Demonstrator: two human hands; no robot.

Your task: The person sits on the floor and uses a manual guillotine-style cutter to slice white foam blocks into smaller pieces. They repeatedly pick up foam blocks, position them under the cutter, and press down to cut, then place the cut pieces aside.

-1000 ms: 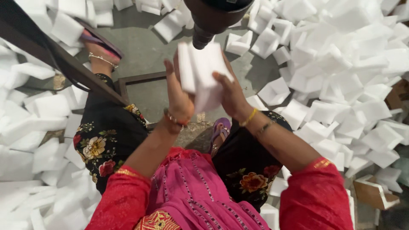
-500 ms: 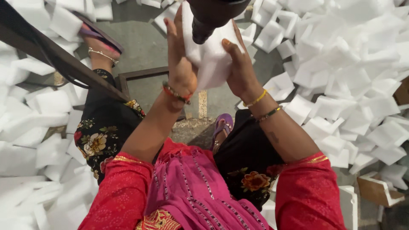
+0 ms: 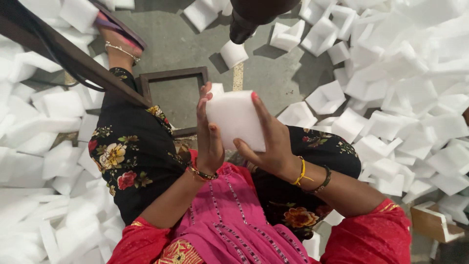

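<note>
You hold the white foam block point(image 3: 235, 120) above your lap, left hand point(image 3: 209, 142) and right hand point(image 3: 271, 142) both clasping its sides, apparently mid-handling, so keep the grip even.

One cam on the head, looking straight down.

Just 1 view, so no 2nd view shares anything w/ it. It sits high on the person & faces down over the lap to the grey floor point(image 3: 273, 73). Very near: the left hand point(image 3: 209, 139) & right hand point(image 3: 271, 142) fill the middle. A dark round thing point(image 3: 254, 14) pokes in at the top edge, v. close. White foam bits point(image 3: 405, 98) lie on both sides.
</note>
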